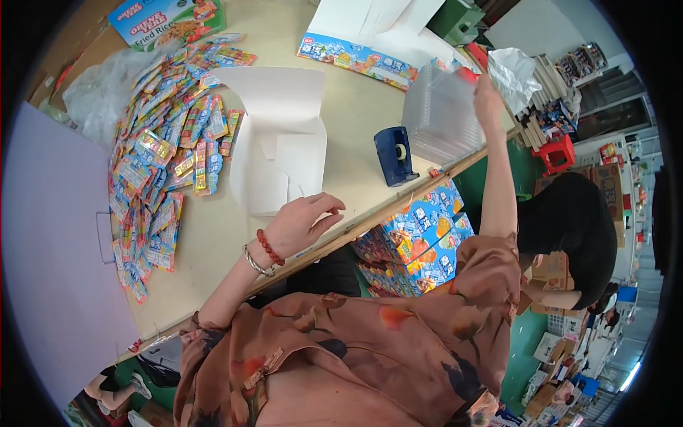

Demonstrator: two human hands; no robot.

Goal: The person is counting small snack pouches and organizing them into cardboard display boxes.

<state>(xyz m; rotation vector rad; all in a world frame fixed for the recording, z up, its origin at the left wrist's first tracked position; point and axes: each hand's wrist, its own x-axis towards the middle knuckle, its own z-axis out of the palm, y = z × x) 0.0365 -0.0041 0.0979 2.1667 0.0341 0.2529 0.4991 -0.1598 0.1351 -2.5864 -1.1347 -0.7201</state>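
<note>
My left hand (pixel 307 219) hovers at the near edge of the table, beside an open white box (pixel 300 162). Its fingers are loosely bent and apart, with nothing in them; a red bead bracelet and a silver bangle circle the wrist. The box stands with its lid raised and shows a bare white inside. On the far right, my right hand (pixel 489 105) reaches to the back corner of a stack of clear plastic trays (pixel 441 114). Its fingertips are blurred next to something red, so their grip is unclear. A dark blue tape dispenser (pixel 388 158) sits left of the trays.
Many small colourful packets (pixel 167 153) lie heaped on the left, near a crumpled clear bag (pixel 96 92) and a printed carton (pixel 167 21). White and blue box pieces (pixel 356 60) lie at the back. Blue printed boxes (pixel 420 238) are stacked below the table edge. Another person (pixel 576 228) bends at right.
</note>
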